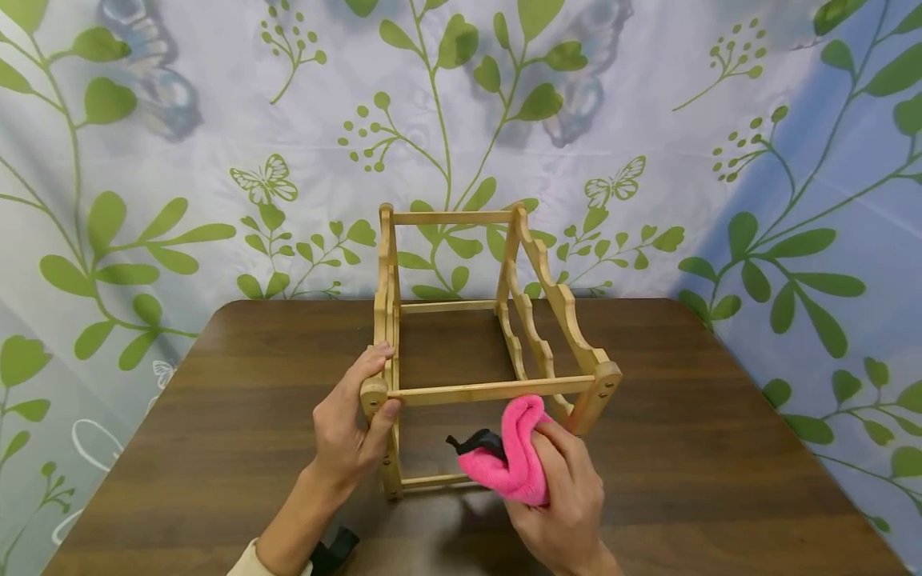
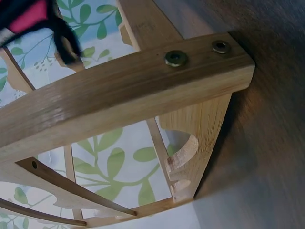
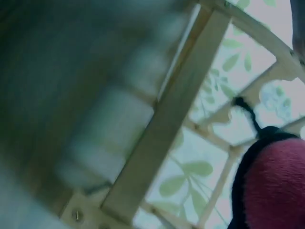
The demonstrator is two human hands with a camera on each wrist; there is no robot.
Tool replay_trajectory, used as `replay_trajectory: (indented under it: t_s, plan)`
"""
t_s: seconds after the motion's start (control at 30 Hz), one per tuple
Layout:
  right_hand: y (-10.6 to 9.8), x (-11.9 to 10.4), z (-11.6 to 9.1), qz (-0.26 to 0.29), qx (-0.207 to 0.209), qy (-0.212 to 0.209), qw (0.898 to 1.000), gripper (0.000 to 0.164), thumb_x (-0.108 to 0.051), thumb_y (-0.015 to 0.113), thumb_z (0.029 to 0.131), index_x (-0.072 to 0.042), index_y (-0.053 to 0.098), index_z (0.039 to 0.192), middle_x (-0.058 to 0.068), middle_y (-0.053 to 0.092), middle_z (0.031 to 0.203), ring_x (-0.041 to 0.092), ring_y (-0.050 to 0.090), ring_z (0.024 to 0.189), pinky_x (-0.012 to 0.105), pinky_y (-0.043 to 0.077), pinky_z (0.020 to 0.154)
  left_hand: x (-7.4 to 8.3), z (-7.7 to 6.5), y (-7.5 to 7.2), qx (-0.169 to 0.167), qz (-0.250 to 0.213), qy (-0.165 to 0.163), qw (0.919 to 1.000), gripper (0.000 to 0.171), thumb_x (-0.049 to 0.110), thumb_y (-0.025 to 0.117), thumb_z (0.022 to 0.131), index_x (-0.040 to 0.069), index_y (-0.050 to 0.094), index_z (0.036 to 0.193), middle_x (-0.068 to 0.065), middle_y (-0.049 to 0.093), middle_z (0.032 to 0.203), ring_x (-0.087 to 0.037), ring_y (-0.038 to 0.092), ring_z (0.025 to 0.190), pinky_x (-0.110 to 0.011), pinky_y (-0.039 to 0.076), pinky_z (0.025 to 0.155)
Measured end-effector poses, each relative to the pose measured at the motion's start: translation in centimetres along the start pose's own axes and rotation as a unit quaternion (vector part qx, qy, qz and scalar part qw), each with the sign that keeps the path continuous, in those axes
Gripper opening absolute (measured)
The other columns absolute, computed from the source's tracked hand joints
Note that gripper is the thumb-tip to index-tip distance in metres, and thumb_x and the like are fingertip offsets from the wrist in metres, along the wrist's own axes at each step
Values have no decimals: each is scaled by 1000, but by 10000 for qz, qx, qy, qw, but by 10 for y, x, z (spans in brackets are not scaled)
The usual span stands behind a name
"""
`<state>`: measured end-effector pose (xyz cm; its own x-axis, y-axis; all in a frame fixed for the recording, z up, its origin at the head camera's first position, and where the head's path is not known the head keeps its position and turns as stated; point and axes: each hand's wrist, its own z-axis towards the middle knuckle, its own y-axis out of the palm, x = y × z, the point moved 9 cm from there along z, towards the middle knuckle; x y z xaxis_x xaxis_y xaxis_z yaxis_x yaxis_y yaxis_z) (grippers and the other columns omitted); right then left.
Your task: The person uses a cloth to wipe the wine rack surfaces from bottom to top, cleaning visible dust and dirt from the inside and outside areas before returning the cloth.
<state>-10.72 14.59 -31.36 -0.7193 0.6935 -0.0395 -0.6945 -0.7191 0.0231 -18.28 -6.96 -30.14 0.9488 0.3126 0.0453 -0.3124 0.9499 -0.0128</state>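
A light wooden rack [image 1: 497, 390] with scalloped side rails stands on the brown table. My left hand [image 1: 346, 428] grips its front left corner post, thumb on the near side. In my right hand [image 1: 565, 488] is a folded pink plush cloth [image 1: 520, 464] with black trim, held just below the front top bar near the right corner. Whether the cloth touches the bar is hard to tell. Bolt heads show on the rack's end piece [image 2: 119, 90] in the left wrist view. The right wrist view has the cloth [image 3: 276, 186] beside a flat wooden bar [image 3: 167, 119]; part of that view is blurred.
The dark wood-grain table [image 1: 684, 448] extends on both sides of the rack. Behind it hangs a white curtain [image 1: 461, 104] printed with green leaves and butterflies. A black strap-like piece [image 1: 334, 550] lies by the left wrist.
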Motion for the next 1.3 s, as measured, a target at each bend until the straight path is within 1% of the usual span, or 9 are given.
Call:
replay_trajectory:
  t_s: [0.1,0.23,0.37,0.5,0.6,0.67,0.77,1.03,1.3]
  plan:
    - [26,16,-18,-399,-1204,545,9904,36,-30,62,95,5,67,97,20,65,95,32,64,79,34,55,74,0,0,-1,14,52,-17,10000,47,27,57,101,-20,58,101,-33,66,99,-33,66,107,-35,49,98]
    - [50,45,-34,17,-1601,1614,9738,27,-19,68,92,-1,68,113,12,68,107,26,64,91,32,52,81,0,1,-2,36,97,6,9999,46,26,57,101,-20,58,101,-32,66,98,-33,66,105,-35,50,98]
    - [65,77,-34,876,-951,3004,9450,47,6,71,84,-3,62,130,11,65,121,17,62,90,19,50,77,3,2,-3,44,109,99,9999,45,25,57,101,-19,59,100,-31,67,96,-34,67,102,-33,50,97]
    - [75,102,-29,1202,14,3992,9089,49,8,65,90,-3,54,136,11,62,120,14,59,100,22,50,84,7,4,-5,44,85,268,9996,44,24,57,101,-20,59,98,-31,67,94,-34,68,100,-32,51,95]
    - [90,119,-22,1450,501,4418,8839,49,2,62,94,-1,46,141,12,60,124,15,57,111,28,47,97,11,6,-6,87,16,419,9991,43,22,57,101,-20,59,97,-30,67,93,-34,69,99,-33,51,95]
    - [102,130,-15,1617,706,4525,8741,54,2,59,95,-1,40,146,12,56,131,16,54,118,31,44,102,14,7,-7,116,-62,508,9986,41,21,58,100,-20,59,97,-30,67,93,-33,69,99,-34,51,95]
    - [119,148,-4,1792,898,4554,8674,56,6,57,95,0,38,146,12,53,135,18,52,121,33,42,105,18,8,-7,130,-184,609,9979,40,19,59,99,-21,59,97,-30,67,94,-33,69,100,-34,51,95]
    - [150,193,4,940,829,4973,8585,39,-4,62,95,-6,55,133,5,65,115,12,59,105,26,46,94,19,10,-7,26,-385,738,9965,38,17,60,98,-21,59,95,-31,67,91,-33,68,102,-39,52,94]
    - [178,219,3,649,240,5084,8584,45,-11,58,99,-12,49,143,3,56,135,12,51,122,24,39,102,21,10,-5,-73,-480,829,9954,37,15,61,97,-21,58,95,-31,66,92,-34,68,102,-40,52,93]
